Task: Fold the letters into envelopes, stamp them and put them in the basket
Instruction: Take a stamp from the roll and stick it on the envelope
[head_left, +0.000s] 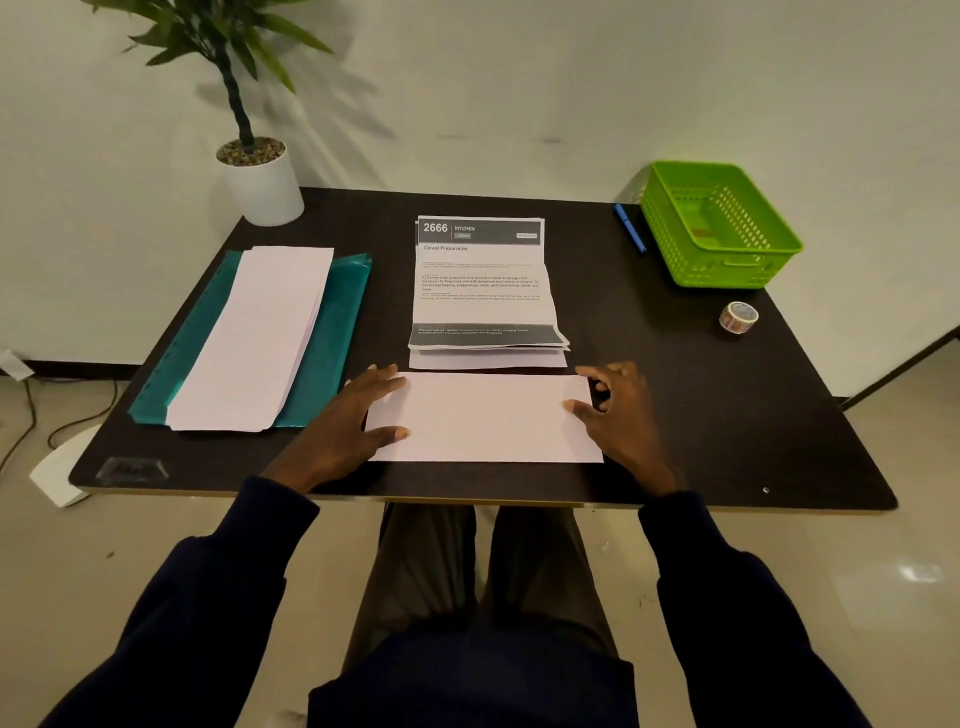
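The envelope (485, 418) lies flat at the near table edge, long axis left-right. Left hand (345, 423) and right hand (621, 415) rest spread on its ends, gripping nothing. Letters (483, 291) lie just beyond.

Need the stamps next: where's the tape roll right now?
In the head view, the tape roll lies on the table's right side, just in front of the green basket.

Soft, even indoor light; a plant (218, 47) far beyond the left hand (345, 426) throws fanned shadows on the wall (623, 78). Wide-angle bending curves the edges; detail slightly soft.
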